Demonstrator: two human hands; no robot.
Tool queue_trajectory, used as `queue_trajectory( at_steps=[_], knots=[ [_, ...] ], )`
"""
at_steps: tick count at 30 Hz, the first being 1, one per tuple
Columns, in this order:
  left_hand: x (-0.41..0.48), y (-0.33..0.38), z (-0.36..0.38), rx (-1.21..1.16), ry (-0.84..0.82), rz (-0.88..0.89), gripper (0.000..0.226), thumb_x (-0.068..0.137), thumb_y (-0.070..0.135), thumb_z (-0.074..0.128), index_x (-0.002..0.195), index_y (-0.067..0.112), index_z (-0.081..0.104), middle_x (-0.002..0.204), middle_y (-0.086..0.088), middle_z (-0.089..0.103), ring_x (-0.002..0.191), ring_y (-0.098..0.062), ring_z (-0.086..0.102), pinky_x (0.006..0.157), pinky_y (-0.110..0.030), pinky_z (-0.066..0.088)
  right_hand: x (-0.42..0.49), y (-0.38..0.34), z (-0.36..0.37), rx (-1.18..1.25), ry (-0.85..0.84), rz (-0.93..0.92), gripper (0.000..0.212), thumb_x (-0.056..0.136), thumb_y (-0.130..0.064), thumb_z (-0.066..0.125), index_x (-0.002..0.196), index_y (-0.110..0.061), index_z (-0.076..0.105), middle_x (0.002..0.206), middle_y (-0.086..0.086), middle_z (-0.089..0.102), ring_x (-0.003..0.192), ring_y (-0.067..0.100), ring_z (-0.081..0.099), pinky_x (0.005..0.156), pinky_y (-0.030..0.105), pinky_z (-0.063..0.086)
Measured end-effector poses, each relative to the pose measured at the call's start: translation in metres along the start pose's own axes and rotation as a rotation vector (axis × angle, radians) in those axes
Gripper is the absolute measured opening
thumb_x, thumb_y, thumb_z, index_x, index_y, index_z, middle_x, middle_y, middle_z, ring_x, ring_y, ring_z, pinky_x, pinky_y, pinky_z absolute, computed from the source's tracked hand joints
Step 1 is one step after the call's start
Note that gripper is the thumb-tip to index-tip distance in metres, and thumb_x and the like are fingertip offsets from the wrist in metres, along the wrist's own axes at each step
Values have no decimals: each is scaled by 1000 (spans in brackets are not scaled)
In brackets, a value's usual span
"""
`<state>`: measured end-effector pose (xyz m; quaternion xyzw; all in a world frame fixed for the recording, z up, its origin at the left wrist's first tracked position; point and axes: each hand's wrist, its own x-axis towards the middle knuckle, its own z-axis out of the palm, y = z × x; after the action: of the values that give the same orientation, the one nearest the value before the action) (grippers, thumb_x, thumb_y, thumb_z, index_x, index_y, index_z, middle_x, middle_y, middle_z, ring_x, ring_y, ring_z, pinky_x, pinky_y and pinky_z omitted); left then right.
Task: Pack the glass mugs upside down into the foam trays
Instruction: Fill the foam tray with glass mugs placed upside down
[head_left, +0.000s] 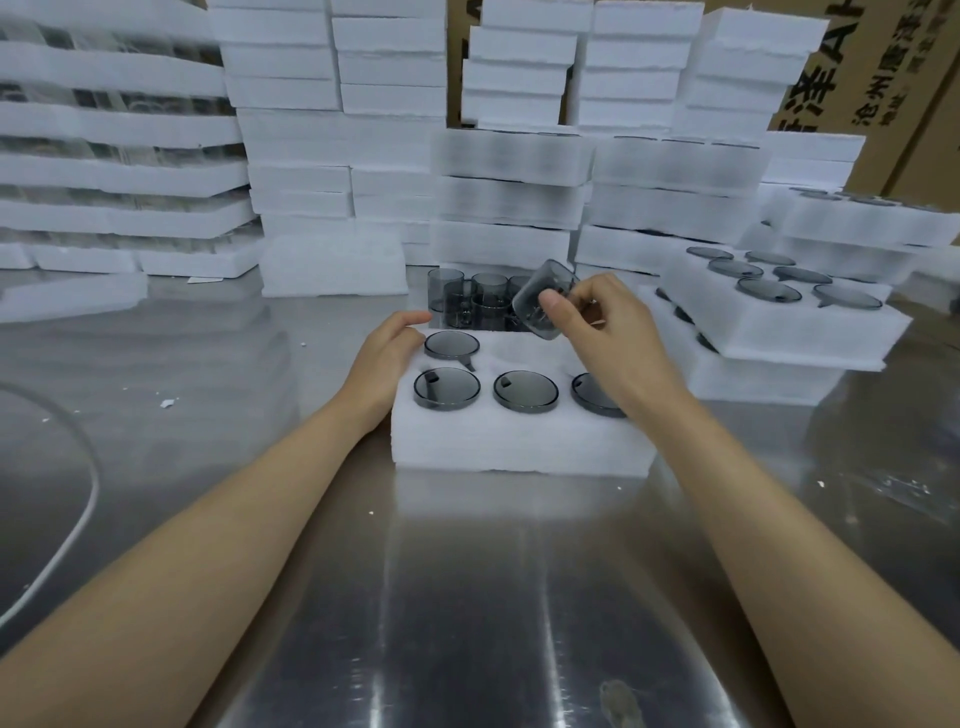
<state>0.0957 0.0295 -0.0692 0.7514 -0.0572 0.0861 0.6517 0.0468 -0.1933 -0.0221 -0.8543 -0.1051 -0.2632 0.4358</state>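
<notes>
The held mug (543, 299) is above the far edge of the foam tray (519, 447), just right of its centre line. It is tilted, with its long axis running obliquely from far right down to near left, so it is neither upright nor fully inverted. Which end is the rim cannot be told with certainty. The mug is smoky grey transparent glass, cylindrical, with rounded edges. The right hand (608, 332) grips it, thumb pressed on the near wall and the fingers curled round the far side. The left hand (384, 358) holds nothing. It rests on the far left corner of the tray with its fingers relaxed and lightly touching the foam. The tray is a white foam block lying on the steel table (467, 597). It contains four packed mugs (447, 388), all inverted with their flat bases uppermost: one in the far row at the left and three in the near row. The rightmost of these is partly hidden by the right wrist. Just beyond the tray stands a cluster of loose mugs (478, 301), upright. To the right, a filled tray (779, 332) sits on top of another and shows six inverted bases. Stacks of foam trays (519, 208) line the far side of the table, with cardboard boxes (883, 78) behind them. A white cable (85, 509) curves across the table at the left.
</notes>
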Motion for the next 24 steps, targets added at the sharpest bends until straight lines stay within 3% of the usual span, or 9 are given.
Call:
queue_trajectory(
  at_steps=[5,9,13,15,18,21,24],
  knots=[
    [1,-1,0,10,1,6,31,96,13,42,120,22,59,121,-7,58,107,-23,56,96,-37,43,0,-3,4,-29,-9,-24,27,87,-33,65,84,-8,56,94,-2,52,79,7,55,70,12,43],
    [1,-2,0,12,-4,7,29,96,15,42,118,24,59,114,-5,61,103,-23,58,94,-37,44,-3,-3,4,-88,-66,-103,12,84,-6,63,92,-8,53,97,-2,48,80,5,51,73,4,41],
    [1,-3,-1,-7,-7,9,27,95,15,43,113,26,60,108,-1,62,99,-21,59,92,-36,45,-5,-4,3,-131,-138,-233,10,86,4,58,95,0,59,100,11,55,86,20,55,82,21,48],
    [1,-3,-1,-9,-8,12,27,95,15,43,113,26,61,106,0,62,98,-20,59,90,-35,45,-5,-3,5,-173,-178,-276,9,87,2,58,95,-1,60,102,10,58,90,21,55,80,24,48],
    [1,-3,-1,-5,-7,14,28,95,16,43,116,25,60,106,0,63,97,-19,59,88,-33,45,-4,-1,6,-229,-188,-277,11,91,-12,60,102,-10,63,106,1,61,96,13,54,77,18,44],
    [0,-3,-1,-7,-6,9,28,95,16,43,116,25,60,108,-1,62,97,-19,59,88,-33,45,-4,1,5,-337,-166,-249,28,94,-30,58,120,-22,61,125,-9,60,113,11,54,91,29,46],
    [0,-2,-1,-8,-7,8,28,95,16,43,115,24,60,113,-4,62,99,-20,59,91,-34,45,-4,1,5,-361,-187,-254,35,95,-28,56,131,-25,57,141,-10,50,127,12,48,103,35,42]
  ],
)
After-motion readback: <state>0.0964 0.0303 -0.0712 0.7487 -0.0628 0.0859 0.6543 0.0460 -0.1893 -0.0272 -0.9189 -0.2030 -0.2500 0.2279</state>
